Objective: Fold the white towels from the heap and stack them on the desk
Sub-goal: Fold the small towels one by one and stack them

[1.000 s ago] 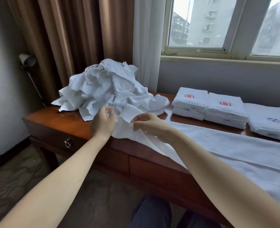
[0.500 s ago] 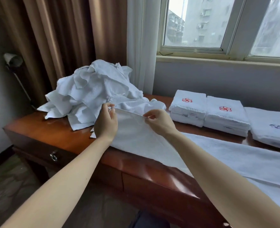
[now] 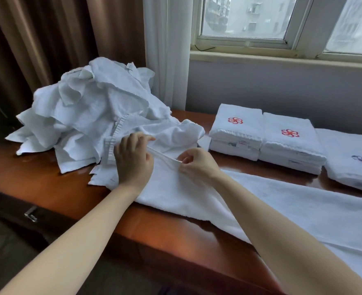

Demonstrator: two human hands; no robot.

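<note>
A long white towel [image 3: 293,207] lies spread along the wooden desk [image 3: 54,188], running from the middle to the right edge of view. My left hand [image 3: 133,160] and my right hand [image 3: 197,165] each pinch its far short hem, a hand's width apart, just in front of the heap. The heap of crumpled white towels [image 3: 95,111] sits at the desk's back left. Folded towels stand at the back right: two stacks with red emblems [image 3: 235,128] [image 3: 290,143] and one with a blue emblem [image 3: 352,158].
Brown curtains [image 3: 48,39] and a white sheer curtain [image 3: 167,50] hang behind the heap. A window sill [image 3: 282,58] runs above the folded stacks. The desk has a drawer with a metal handle [image 3: 31,213] at the front left.
Both hands have carried the towel's end away from me onto the desk, toward the heap, and the towel now lies flatter. The view has tilted down and closer.
</note>
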